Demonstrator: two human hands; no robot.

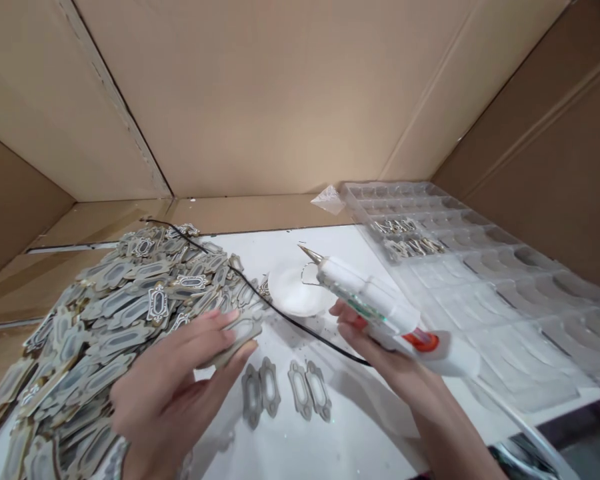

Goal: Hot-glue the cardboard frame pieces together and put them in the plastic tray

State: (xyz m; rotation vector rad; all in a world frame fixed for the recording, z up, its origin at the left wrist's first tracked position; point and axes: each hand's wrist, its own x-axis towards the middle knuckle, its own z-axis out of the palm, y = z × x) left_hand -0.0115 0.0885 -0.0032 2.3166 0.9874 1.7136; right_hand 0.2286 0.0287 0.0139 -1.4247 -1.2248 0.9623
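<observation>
My left hand (pixel 175 387) pinches a small grey decorative frame plate (pixel 240 339) between thumb and fingers, beside a large pile of similar plates (pixel 125 313). In my right hand (pixel 375 347) is a white hot glue gun (pixel 365 293), its metal nozzle pointing up and to the left. A white round dish (pixel 293 293) sits behind the glue gun's tip, with a bent wire stand in front of it. Two pairs of plates lie flat on the white surface between my hands: a left pair (pixel 261 391) and a right pair (pixel 309 389).
Clear plastic compartment trays (pixel 460 287) stand on the right, with small metal pieces (pixel 415 247) in two compartments. A black cord (pixel 300 325) crosses the white work surface. Cardboard walls (pixel 280 100) enclose the back and sides. A scrap of clear plastic (pixel 329 199) lies at the back.
</observation>
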